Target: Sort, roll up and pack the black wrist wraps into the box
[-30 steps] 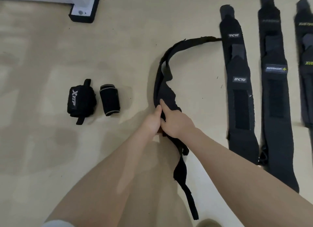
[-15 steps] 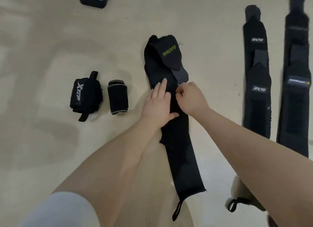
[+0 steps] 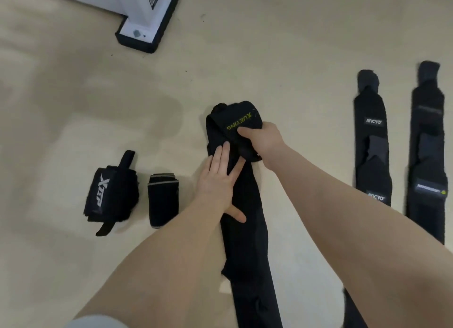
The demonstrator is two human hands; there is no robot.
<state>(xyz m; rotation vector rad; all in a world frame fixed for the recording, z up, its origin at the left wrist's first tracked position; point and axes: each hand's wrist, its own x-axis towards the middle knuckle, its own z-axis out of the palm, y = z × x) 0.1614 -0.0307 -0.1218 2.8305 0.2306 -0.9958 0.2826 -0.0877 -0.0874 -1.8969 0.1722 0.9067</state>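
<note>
Underfoot, a pale beige floor (image 3: 269, 46) fills nearly the whole view, smooth and faintly mottled with darker patches. At the far edge, well beyond the fingertips, stands a white furniture foot on a black base (image 3: 147, 31); what it belongs to is cut off by the frame.

A long black wrist wrap (image 3: 247, 242) lies flat on the floor, running from the near edge away from the person. Its far end is folded back into a thick flap with yellow-green lettering, and the right hand (image 3: 262, 141) grips that flap, fingers curled around it with the thumb on top beside the letters. The left hand (image 3: 218, 183) presses flat on the wrap just nearer than the fold, fingers straight and spread, the thumb splayed toward the person.

Out past the left hand's little-finger side sit two rolled wraps: a small roll with grey edging (image 3: 163, 200), and beyond it a bulkier roll with a white logo (image 3: 111, 195) and loose strap ends. Well off to the right of the right hand lie two unrolled wraps (image 3: 372, 141), side by side and apart; their near ends are hidden behind the right forearm, and the label on the outer one is too blurred to read. A white sleeve edge shows at the bottom left.
</note>
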